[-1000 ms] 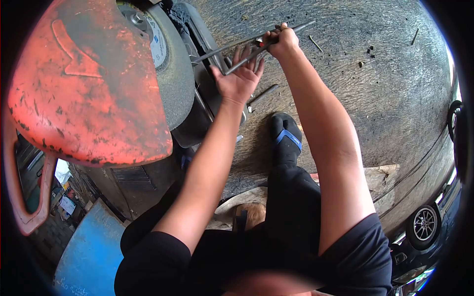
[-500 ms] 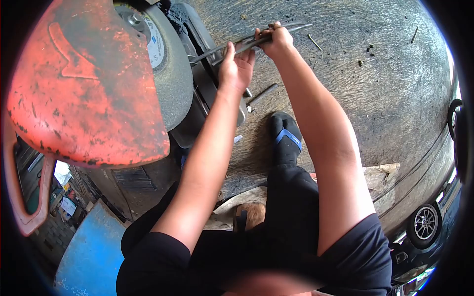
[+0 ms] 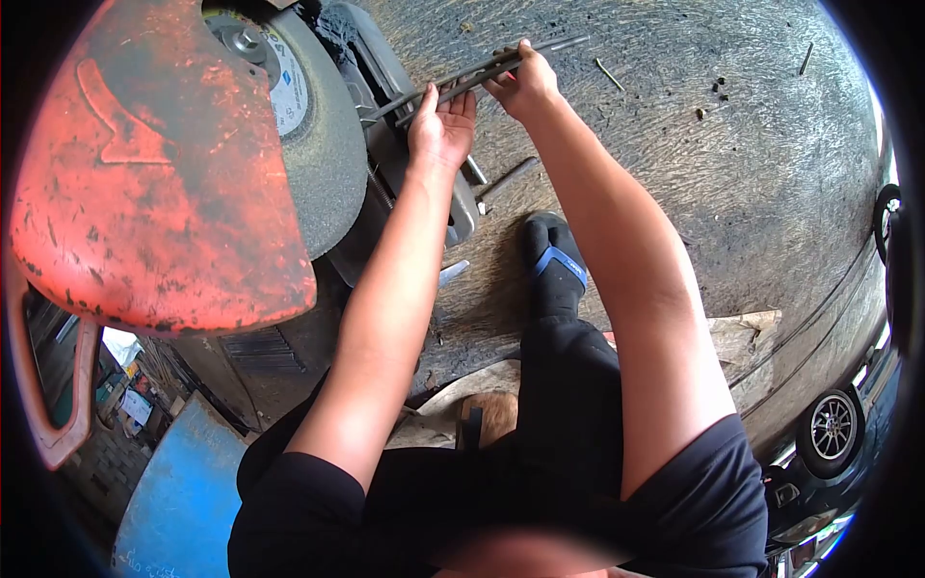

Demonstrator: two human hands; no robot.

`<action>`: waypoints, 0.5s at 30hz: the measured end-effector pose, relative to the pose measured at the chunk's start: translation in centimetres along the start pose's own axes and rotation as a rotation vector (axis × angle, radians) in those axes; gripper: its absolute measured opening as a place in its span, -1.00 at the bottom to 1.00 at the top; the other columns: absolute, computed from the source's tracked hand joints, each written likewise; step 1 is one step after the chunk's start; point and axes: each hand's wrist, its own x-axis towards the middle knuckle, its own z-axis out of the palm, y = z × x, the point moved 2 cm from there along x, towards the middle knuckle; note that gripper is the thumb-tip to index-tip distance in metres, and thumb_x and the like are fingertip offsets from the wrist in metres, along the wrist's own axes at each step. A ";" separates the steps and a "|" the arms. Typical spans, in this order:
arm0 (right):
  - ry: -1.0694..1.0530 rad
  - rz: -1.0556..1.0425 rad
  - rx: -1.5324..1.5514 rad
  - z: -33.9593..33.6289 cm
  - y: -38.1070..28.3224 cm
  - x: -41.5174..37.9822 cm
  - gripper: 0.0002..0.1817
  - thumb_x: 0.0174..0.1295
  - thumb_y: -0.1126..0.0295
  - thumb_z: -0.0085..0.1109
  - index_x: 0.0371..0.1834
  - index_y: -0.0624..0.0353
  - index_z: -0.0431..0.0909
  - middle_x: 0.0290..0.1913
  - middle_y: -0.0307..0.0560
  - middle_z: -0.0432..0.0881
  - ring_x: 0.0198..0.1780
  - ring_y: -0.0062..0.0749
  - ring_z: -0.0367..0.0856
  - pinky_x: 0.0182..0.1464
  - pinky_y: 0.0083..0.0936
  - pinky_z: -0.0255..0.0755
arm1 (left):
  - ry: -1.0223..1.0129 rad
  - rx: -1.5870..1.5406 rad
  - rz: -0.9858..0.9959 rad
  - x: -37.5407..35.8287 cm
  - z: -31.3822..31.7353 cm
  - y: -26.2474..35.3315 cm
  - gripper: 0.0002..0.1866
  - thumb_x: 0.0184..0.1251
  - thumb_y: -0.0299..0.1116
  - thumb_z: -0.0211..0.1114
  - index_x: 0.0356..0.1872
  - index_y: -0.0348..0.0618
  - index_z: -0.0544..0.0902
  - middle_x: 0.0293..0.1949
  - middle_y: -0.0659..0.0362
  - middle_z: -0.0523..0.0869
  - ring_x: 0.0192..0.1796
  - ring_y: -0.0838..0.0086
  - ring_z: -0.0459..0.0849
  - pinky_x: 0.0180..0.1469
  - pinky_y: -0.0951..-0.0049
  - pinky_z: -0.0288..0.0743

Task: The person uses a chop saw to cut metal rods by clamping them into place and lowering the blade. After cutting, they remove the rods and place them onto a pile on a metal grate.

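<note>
While the right hand (image 3: 520, 85) clenches its fingers around two thin dark metal rods (image 3: 472, 75), the left hand (image 3: 441, 125) lies under them with its fingers half curled, the fingertips touching the rods' undersides; whether it fully grips them I cannot tell. Both rods run side by side, slanting from the far right down toward the left, where their ends reach the base of the cut-off saw (image 3: 405, 144). They look slim, straight, blackish and dull, with slightly paler tips sticking out beyond the right fist.

A third, shorter rod (image 3: 506, 177) lies on the ground just near of the left wrist, and one small nail-like piece (image 3: 607, 73) rests on the ground to the right of the hands. One grey abrasive disc (image 3: 308, 144) sits under one worn orange guard (image 3: 154, 164) at the left. One black shoe with a blue strap (image 3: 554, 260) stands on the scratched concrete floor (image 3: 732, 173) near the hands.

Compared with half a second ago, both hands sit a little farther away, and the left hand has opened somewhat beneath the rods.
</note>
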 end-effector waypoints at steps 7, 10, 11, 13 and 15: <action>-0.136 -0.109 0.050 0.6 -0.9 0.0 -0.87 0.41 0.42 0.00 -0.05 0.14 0.40 -0.14 -0.13 0.59 -0.14 -0.25 0.58 -0.04 0.01 0.54 | 0.012 0.047 0.020 0.4 1.7 0.1 -0.65 0.54 -0.19 -0.01 0.00 -0.35 0.43 0.04 -0.06 0.61 0.19 0.09 0.55 0.30 -0.01 0.40; -0.175 -0.125 0.114 0.6 -1.3 0.1 -0.87 0.40 0.46 0.00 -0.03 0.13 0.38 -0.11 -0.13 0.59 -0.13 -0.24 0.58 0.01 0.01 0.49 | 0.019 0.073 0.017 0.5 2.6 0.3 -0.66 0.55 -0.20 -0.03 0.02 -0.35 0.42 0.07 -0.07 0.59 0.20 0.07 0.53 0.30 -0.03 0.40; -0.178 -0.123 0.116 0.7 -1.3 0.1 -0.86 0.40 0.46 0.01 -0.03 0.13 0.38 -0.12 -0.14 0.59 -0.13 -0.25 0.58 0.01 0.00 0.49 | 0.018 0.072 0.019 0.6 2.6 0.3 -0.66 0.55 -0.20 -0.03 0.02 -0.35 0.42 0.07 -0.07 0.59 0.20 0.07 0.53 0.30 -0.03 0.40; -0.180 -0.118 0.120 0.7 -1.2 0.2 -0.85 0.40 0.46 0.02 -0.02 0.13 0.37 -0.12 -0.15 0.59 -0.13 -0.26 0.58 0.00 0.00 0.49 | 0.019 0.082 0.023 0.7 2.5 0.4 -0.65 0.56 -0.21 -0.05 0.03 -0.36 0.42 0.10 -0.08 0.57 0.21 0.05 0.52 0.30 -0.03 0.40; -0.161 -0.135 0.063 0.5 -1.0 0.4 -0.84 0.40 0.45 0.02 -0.01 0.14 0.37 -0.12 -0.13 0.55 -0.10 -0.24 0.56 0.02 0.02 0.47 | 0.010 0.090 0.026 0.5 2.1 0.5 -0.64 0.56 -0.21 -0.06 0.03 -0.37 0.41 0.11 -0.09 0.57 0.21 0.04 0.52 0.31 -0.04 0.40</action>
